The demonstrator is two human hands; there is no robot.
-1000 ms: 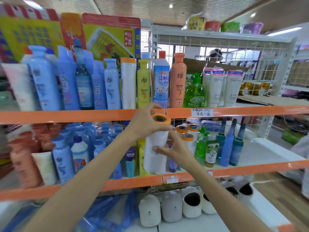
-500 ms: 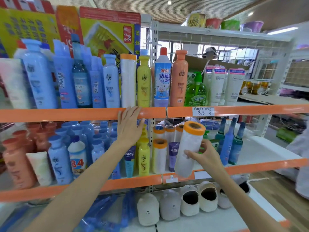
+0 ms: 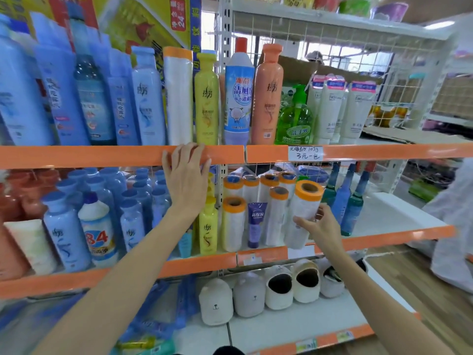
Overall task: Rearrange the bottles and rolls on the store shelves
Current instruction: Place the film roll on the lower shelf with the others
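My right hand [image 3: 316, 225] grips a white plastic-wrapped roll with an orange end [image 3: 303, 208], held tilted at the front of the middle shelf [image 3: 384, 239], beside several like rolls [image 3: 233, 221]. My left hand [image 3: 186, 180] is raised with straight fingers touching the orange front strip of the upper shelf [image 3: 102, 156], just below another white roll [image 3: 178, 96] and a yellow bottle [image 3: 206, 101]. A second yellow bottle [image 3: 208, 231] and a purple tube [image 3: 256, 224] stand on the middle shelf between my hands.
Blue bottles [image 3: 64, 234] crowd the middle shelf's left; blue, orange [image 3: 267, 96] and green [image 3: 295, 121] bottles and white tubes [image 3: 358, 111] line the upper shelf. Green and blue glass bottles [image 3: 354, 203] stand right of the rolls. Slippers [image 3: 279, 288] fill the bottom shelf. A person in white [image 3: 453, 221] is at right.
My right hand carried the roll rightward and set it lower among the other rolls. My left hand let go of it and rose to the upper shelf's front strip.
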